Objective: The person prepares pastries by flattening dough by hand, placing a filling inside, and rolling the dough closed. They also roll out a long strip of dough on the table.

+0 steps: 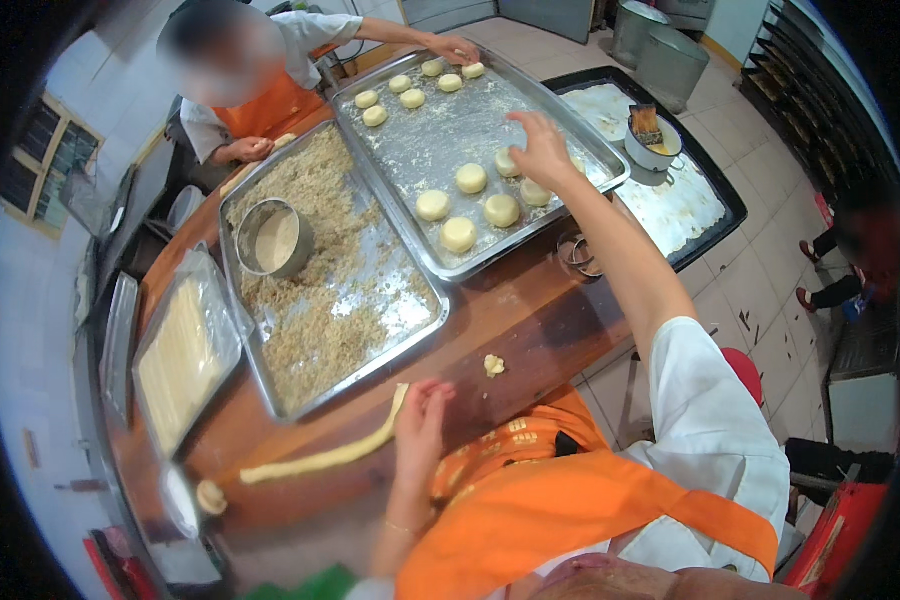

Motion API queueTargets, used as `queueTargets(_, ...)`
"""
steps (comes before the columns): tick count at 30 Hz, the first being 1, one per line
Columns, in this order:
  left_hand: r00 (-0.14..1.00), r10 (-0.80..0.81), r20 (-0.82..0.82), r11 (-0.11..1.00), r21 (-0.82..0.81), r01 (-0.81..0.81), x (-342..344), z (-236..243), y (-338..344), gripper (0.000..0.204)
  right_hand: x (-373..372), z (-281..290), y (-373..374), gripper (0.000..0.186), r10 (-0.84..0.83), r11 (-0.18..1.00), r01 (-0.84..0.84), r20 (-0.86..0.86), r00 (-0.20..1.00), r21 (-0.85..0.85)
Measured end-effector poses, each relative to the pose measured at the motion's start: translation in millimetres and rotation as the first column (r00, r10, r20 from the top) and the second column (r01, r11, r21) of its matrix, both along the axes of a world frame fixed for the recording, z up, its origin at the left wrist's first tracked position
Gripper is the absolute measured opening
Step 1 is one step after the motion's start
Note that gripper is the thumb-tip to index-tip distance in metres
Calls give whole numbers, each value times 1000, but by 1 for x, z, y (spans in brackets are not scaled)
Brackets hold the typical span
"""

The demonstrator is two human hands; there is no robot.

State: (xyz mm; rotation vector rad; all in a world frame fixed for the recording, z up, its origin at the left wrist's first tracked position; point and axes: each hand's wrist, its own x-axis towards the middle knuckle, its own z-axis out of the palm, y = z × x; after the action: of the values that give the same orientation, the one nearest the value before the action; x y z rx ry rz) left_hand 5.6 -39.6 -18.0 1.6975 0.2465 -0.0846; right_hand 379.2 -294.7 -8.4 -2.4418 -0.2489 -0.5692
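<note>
My right hand (542,155) reaches over the near part of a metal baking tray (410,150); its fingers are apart and hold nothing. Beside and under it lie several pale dough rounds (471,179) on the floured metal. Low over the wooden table, my left hand (423,415) has loosely bent fingers with nothing visible in them. Right against its left side runs a long dough rope (320,460), its upper end bent away from me. Whether the hand touches the rope I cannot tell. A small dough scrap (494,366) sits on the table to its right.
A tray of brown crumbs (300,375) holds a round metal container (275,238). Across the table, a co-worker's hand (454,49) is at more dough rounds. A bagged tray of pale strips (180,350) lies left. At right, a pot (654,155) stands on a dark-rimmed tray (715,225).
</note>
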Motion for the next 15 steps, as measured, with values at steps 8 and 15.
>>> queueTargets(8, 754, -643, 134, 455, 859, 235, 38, 86, -19, 41, -116, 40, 19, 24, 437, 899, -437, 34, 899, -17)
queueTargets(15, 732, -679, 49, 555, 688, 469, -4, 74, 25, 17, -268, 13, 9, 11, 654, 751, -607, -424, 627, 262)
